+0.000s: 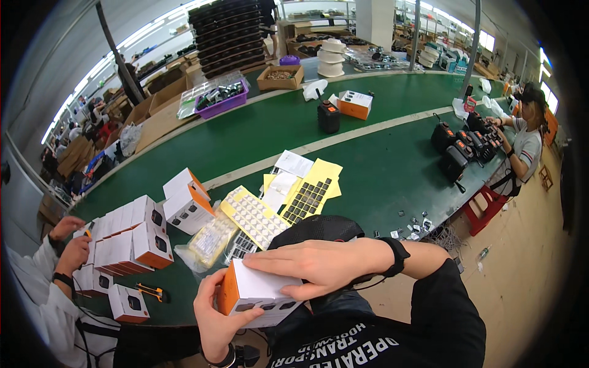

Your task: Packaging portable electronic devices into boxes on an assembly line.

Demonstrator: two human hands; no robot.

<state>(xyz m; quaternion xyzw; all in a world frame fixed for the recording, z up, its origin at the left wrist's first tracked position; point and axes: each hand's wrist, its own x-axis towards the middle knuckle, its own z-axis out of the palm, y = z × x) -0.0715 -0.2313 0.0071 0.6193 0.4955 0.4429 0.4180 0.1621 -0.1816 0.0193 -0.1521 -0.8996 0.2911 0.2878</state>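
Note:
A white and orange carton (pixel 264 288) with device pictures on its side is tilted between my hands, close to my body. My left hand (pixel 215 316) wraps round its orange end, thumb on the printed side. Across the white top lies my right hand (pixel 319 260), its fingers stretched flat and the thumb apart. Just beyond is a black mesh-covered item (pixel 319 228), partly hidden by my right arm. Sheets of pale round stickers (pixel 254 214) and dark square stickers (pixel 307 199) lie past it, beside a clear plastic bag (pixel 208 242).
Similar cartons (pixel 123 251) are stacked at left, where a co-worker's hands (pixel 75 245) work. A yellow-black box cutter (pixel 152 292) lies near the table edge. Black devices (pixel 460 147) stand at right by another seated person (pixel 524 144). One black device (pixel 328 116) stands farther back.

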